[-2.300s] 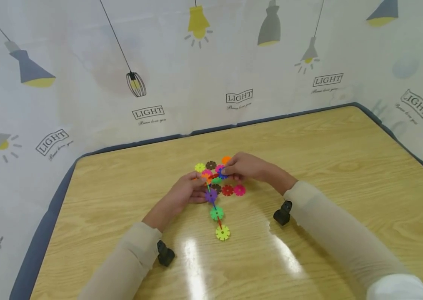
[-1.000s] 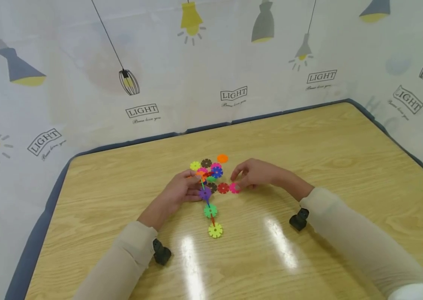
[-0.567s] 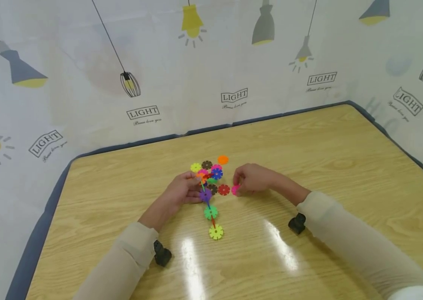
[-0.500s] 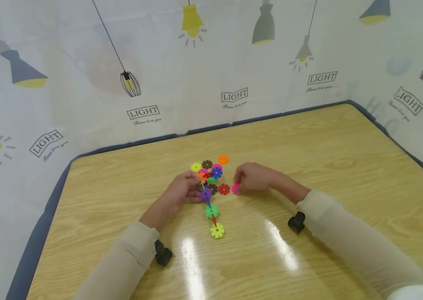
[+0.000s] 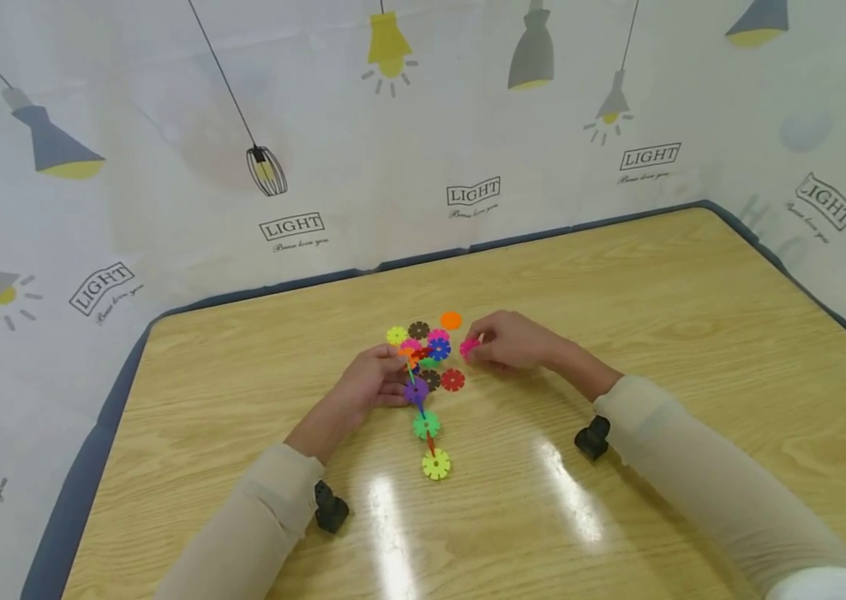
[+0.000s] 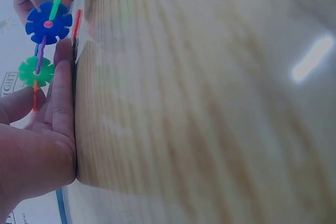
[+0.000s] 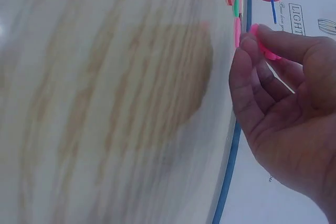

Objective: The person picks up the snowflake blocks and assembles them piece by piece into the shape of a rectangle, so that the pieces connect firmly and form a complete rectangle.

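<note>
My left hand pinches a chain of interlocking snowflake discs, with the thumb near an orange disc. From there the chain runs toward me through a purple disc, a green disc and a yellow disc. A blue disc sits on its right side. In the left wrist view, the thumb is beside a chained green disc. My right hand pinches a loose pink snowflake disc between thumb and fingers, apart from the chain; the right wrist view shows this pink disc partly covered.
Loose discs lie behind and under the chain: yellow, brown, orange and red. Some are partly hidden. The wooden table meets a lamp-printed wall cloth at its far edge.
My right hand let go near the blue disc, reached down to the right, pinched the pink disc from the table and lifted it toward the chain. The left hand keeps its hold.
</note>
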Demonstrator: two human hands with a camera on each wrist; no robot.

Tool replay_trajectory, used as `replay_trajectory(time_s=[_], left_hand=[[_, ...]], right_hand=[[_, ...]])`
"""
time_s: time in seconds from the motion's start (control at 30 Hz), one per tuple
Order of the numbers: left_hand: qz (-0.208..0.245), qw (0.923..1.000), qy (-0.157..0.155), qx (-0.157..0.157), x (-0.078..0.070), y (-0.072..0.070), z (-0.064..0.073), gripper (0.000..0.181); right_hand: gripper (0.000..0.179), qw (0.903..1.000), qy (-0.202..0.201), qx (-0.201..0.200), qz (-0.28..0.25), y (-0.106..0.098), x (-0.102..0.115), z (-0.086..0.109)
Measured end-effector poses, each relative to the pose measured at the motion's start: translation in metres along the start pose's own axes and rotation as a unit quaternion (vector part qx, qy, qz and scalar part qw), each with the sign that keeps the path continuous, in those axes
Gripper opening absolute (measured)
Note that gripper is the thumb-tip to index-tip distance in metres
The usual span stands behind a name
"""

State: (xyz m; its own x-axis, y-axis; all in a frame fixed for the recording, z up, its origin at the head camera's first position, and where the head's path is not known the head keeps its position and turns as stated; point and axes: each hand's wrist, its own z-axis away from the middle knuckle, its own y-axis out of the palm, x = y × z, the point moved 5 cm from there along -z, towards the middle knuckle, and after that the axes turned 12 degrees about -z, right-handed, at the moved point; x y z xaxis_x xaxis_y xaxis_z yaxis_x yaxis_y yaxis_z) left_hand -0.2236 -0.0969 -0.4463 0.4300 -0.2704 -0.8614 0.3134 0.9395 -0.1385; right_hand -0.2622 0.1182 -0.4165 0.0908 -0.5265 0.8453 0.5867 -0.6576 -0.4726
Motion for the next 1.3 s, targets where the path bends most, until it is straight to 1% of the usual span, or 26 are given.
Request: replay_trajectory(time_s=[0.17,0.3,0.47,0.53,0.77,0.93,1.13,1.3], left_hand=[[-0.002,1.0,-0.001,0.0,-0.001,0.0,0.001,0.009],[-0.006,1.0,-0.006,-0.001,-0.001,0.0,0.002,0.009],[-0.009,1.0,-0.004,-0.001,-0.002,0.001,0.001,0.011],[-0.009,0.9999,-0.004,-0.001,-0.002,0.002,0.001,0.011],[-0.011,0.9999,-0.009,-0.002,-0.002,-0.001,0.002,0.012],[-0.013,0.9998,-0.013,-0.002,-0.002,-0.004,0.002,0.014],[-0.012,0.9999,-0.011,0.003,-0.002,-0.004,0.001,0.015],[-0.012,0.9999,-0.008,0.005,0.0,-0.003,-0.001,0.014]], right_hand=[[0.014,0.9993,-0.021,-0.031,-0.002,-0.001,0.005,-0.001],[0.015,0.9987,-0.029,-0.042,-0.002,0.0,0.01,-0.001],[0.014,0.9984,-0.028,-0.048,0.007,0.003,0.013,-0.001],[0.015,0.998,-0.033,-0.05,0.017,0.005,0.015,-0.002],[0.018,0.9935,-0.052,-0.076,0.067,0.009,0.022,-0.005],[0.015,0.9916,-0.054,-0.086,0.08,0.012,0.024,-0.007],[0.013,0.9927,-0.038,-0.096,0.063,0.015,0.024,-0.006],[0.013,0.9925,-0.037,-0.098,0.063,0.015,0.027,-0.007]])
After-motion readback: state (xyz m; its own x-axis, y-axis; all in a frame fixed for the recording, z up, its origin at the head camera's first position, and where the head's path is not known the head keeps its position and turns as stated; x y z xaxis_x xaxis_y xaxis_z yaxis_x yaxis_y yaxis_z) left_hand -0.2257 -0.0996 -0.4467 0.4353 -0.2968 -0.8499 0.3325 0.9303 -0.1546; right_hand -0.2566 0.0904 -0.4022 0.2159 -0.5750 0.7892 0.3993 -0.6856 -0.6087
